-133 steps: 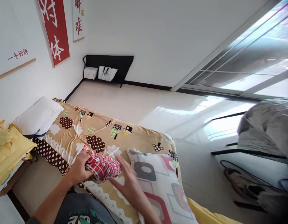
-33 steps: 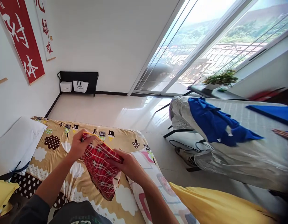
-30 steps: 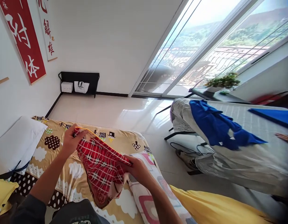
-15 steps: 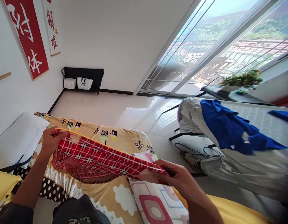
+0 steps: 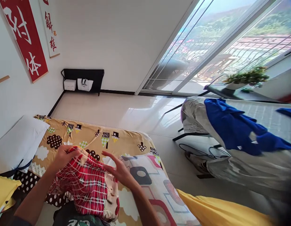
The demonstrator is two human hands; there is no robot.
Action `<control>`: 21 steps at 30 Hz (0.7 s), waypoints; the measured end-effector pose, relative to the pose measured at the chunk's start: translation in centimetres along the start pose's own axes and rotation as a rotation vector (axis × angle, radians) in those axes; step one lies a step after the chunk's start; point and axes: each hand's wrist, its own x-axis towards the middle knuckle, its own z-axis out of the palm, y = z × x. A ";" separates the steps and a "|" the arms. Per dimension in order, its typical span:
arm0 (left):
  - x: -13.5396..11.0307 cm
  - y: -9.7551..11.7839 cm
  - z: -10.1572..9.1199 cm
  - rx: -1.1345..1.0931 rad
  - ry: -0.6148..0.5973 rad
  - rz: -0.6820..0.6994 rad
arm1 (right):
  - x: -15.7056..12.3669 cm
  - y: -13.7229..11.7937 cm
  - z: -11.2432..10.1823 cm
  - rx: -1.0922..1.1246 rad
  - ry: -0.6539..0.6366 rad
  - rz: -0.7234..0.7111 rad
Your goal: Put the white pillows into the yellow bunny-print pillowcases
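A red plaid cloth [image 5: 88,182] with a thin orange edge and beige patches hangs in loose folds over the near side of the bed, low in front of me. My left hand [image 5: 65,157] is closed on its upper left corner, thumb along the edge. At the other end of that edge is my right hand [image 5: 119,169], its thumb against the cloth and its index finger lifted away. Its remaining fingers are hidden. Under the cloth lies a beige patterned bedsheet [image 5: 128,141]. A pale pillow or cover with rounded squares [image 5: 157,185] is beside my right forearm.
At the left are a white pillow [image 5: 20,144] and a yellow cushion [image 5: 4,191]. Yellow fabric [image 5: 218,210] lies at the lower right. Blue cloth [image 5: 237,128] drapes over covered furniture on the right. A black rack [image 5: 84,73] stands by the far wall.
My right hand has moved left toward my left hand, and its index finger has come away from the cloth. The cloth, stretched wide before, now sags in folds. My left hand has shifted slightly right and down.
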 end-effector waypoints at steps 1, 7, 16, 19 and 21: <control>0.5 -0.3 1.4 -0.016 -0.068 0.005 | 1.0 -1.5 1.5 0.029 -0.037 -0.061; 3.2 -3.1 2.4 -0.069 -0.093 0.046 | 4.8 -6.2 6.3 -0.078 -0.012 -0.007; 2.6 -17.3 0.1 -0.015 -0.267 -0.276 | 3.6 -8.3 1.5 -0.011 0.207 -0.132; 2.7 -20.6 0.1 0.035 -0.135 -0.262 | 2.2 -9.9 -2.5 -0.053 0.416 -0.148; 2.4 -22.2 -0.3 0.075 -0.044 -0.253 | 0.7 -10.4 -5.2 -0.093 0.593 -0.121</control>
